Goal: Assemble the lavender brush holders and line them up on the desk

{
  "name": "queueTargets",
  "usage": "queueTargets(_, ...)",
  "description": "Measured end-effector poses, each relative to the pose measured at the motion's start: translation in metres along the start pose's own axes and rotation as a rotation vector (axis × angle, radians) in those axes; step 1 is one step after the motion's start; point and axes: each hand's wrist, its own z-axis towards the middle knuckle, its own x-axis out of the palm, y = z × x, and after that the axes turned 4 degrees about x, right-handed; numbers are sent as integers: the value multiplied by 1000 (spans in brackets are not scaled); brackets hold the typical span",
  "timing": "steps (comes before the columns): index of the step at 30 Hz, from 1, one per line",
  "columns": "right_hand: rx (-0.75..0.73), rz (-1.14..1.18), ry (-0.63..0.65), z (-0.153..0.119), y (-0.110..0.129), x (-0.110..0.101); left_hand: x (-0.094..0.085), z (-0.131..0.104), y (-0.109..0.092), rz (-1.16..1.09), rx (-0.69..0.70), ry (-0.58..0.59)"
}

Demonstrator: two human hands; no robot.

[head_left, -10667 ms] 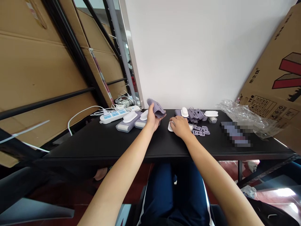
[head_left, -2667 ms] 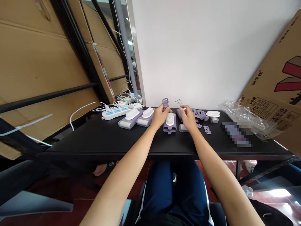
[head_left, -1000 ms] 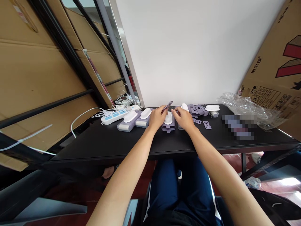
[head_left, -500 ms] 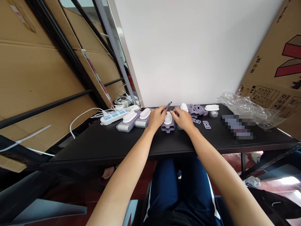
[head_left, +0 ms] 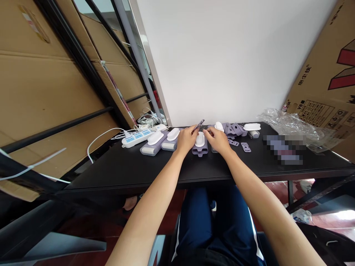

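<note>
My left hand (head_left: 186, 140) is closed on a small, thin purplish-grey plate (head_left: 199, 125), which sticks up slanted from its fingertips. My right hand (head_left: 217, 139) faces it across a narrow gap, thumb and fingers pinched together. Whatever those fingers hold is too small to make out. Between the hands lies a purple plastic housing (head_left: 200, 151), with a white ribbed oval piece (head_left: 199, 139) on top and its open end towards me. Close to my right hand are flat purple cut-out plates (head_left: 245, 147) and a heap of purple parts (head_left: 235, 129).
Purple units with white oval tops (head_left: 151, 147) sit left of my hands, beside a white power strip (head_left: 135, 138) with tangled cables. Right along the black table (head_left: 124, 171) are another white-topped piece (head_left: 252, 127), a blurred-out object (head_left: 283, 149) and crumpled clear plastic (head_left: 302, 129).
The whole view has shifted slightly. My left hand still grips the thin plate, and my right fingers stay pinched close by, with only a slight change in position.
</note>
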Motion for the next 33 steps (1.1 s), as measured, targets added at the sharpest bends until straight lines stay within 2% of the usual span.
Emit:
queueTargets(12,17,-7,-30,1,-1,1,-1,1,0,-10,-14,30)
queueTargets(18,74,11,-96,2,-1,-1,0,0,-2,-16,43,49)
queueTargets(28,32,27,-36,0,0,-2,0,0,-4,-10,46,72)
queueTargets(33,18,20,-14,0,0,0,-1,-1,-4,-29,2,68)
